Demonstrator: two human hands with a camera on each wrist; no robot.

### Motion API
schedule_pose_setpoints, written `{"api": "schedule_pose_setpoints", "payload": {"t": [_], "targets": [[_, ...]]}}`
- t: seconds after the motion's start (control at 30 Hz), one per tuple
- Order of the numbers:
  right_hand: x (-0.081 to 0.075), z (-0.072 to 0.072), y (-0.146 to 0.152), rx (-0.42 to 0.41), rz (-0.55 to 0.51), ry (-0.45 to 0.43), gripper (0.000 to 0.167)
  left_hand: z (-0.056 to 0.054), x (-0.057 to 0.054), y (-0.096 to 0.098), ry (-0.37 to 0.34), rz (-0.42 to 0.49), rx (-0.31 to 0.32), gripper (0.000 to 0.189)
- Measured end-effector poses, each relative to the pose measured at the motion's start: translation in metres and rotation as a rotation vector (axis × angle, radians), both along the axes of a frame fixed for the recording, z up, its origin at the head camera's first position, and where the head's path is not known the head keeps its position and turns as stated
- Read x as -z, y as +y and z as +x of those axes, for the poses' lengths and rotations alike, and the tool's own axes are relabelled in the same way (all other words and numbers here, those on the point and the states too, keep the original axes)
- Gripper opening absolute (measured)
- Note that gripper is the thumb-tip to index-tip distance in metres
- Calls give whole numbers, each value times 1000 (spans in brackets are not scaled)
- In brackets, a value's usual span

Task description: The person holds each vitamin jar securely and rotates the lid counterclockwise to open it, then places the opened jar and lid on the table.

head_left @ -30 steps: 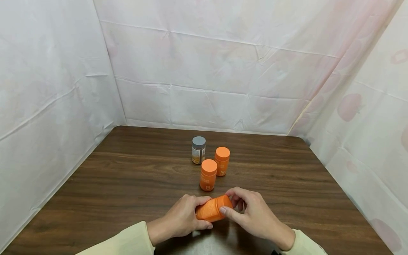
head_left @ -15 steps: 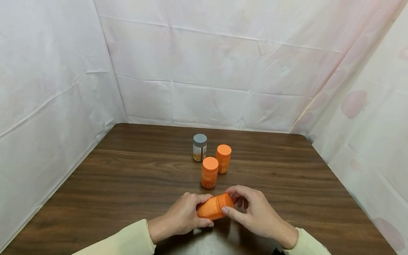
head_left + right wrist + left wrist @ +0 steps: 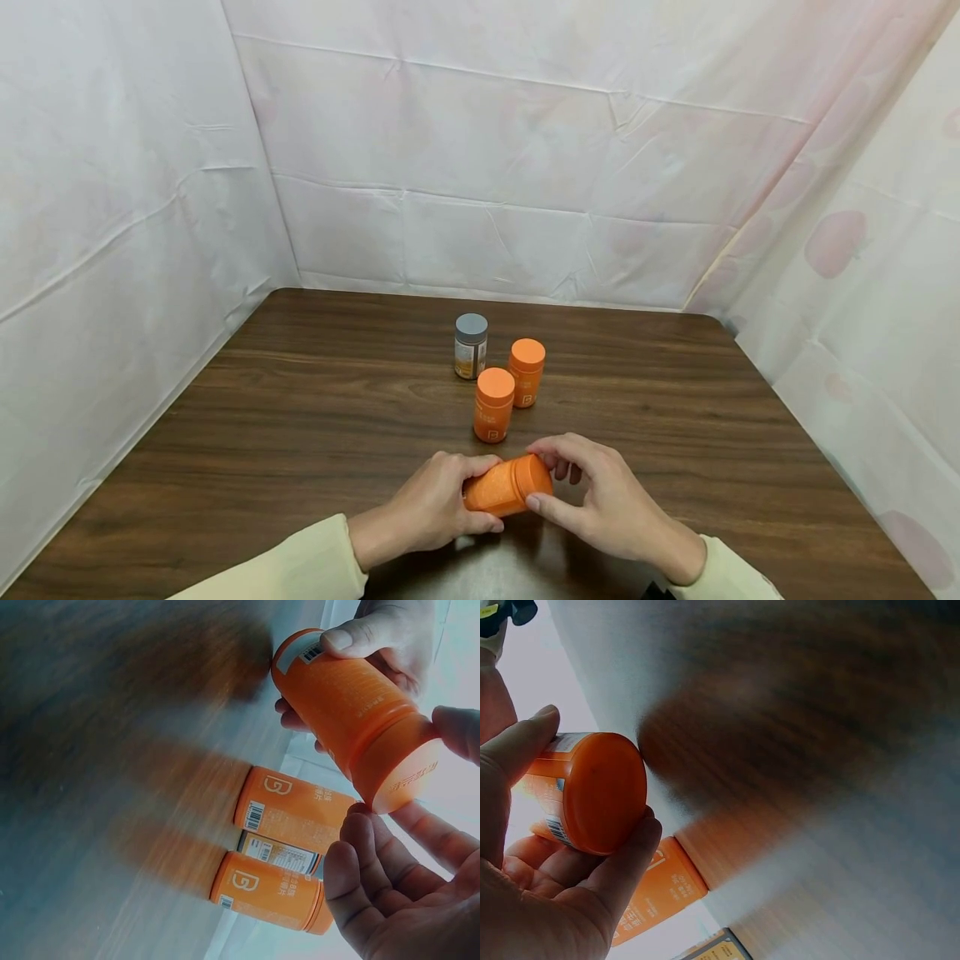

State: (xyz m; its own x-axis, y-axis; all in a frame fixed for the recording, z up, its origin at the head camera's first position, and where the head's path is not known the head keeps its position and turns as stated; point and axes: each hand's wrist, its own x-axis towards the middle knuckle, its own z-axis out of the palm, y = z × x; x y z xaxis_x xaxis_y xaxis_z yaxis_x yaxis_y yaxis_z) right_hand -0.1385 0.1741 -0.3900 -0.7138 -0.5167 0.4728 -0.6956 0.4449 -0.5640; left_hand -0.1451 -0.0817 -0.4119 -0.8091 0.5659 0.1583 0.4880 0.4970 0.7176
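Observation:
My left hand grips an orange bottle round its body, thumb on one side and fingers on the other. The bottle lies tilted, base toward the left palm and orange lid pointing right. At that lid is my right hand, pinching its rim between thumb and index finger while the other fingers curl beside it. In the right wrist view the lid sits on the bottle, with raised lettering on its top. The left wrist view shows the round bottle base low over the table.
Two more orange bottles stand upright beyond the hands, a nearer one and a farther one. Behind them is a clear jar with a grey lid. White patterned sheeting walls the dark wood table at the back and sides.
The head view has tipped down slightly, so the scene sits a little higher. My right thumb has shifted slightly along the lid's rim. The left hand keeps its grip; the standing bottles stay put.

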Motion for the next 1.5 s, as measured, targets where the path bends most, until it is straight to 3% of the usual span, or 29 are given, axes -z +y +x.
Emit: {"api": "schedule_pose_setpoints", "payload": {"t": [0.57,0.7,0.83,1.1,1.5], "targets": [[-4,0,1,-109,-8,63,65,1,-1,-1,-17,1,-9,45],[-5,0,-1,-76,-10,68,62,2,-1,-1,-12,-3,-12,45],[-5,0,-2,-2,-6,44,46,2,-1,-1,-4,-6,-13,46],[-4,0,-5,136,33,-81,31,1,-1,-1,-2,-6,-13,45],[-6,0,-6,163,70,-199,27,2,-1,-1,-13,3,-7,46]]}}
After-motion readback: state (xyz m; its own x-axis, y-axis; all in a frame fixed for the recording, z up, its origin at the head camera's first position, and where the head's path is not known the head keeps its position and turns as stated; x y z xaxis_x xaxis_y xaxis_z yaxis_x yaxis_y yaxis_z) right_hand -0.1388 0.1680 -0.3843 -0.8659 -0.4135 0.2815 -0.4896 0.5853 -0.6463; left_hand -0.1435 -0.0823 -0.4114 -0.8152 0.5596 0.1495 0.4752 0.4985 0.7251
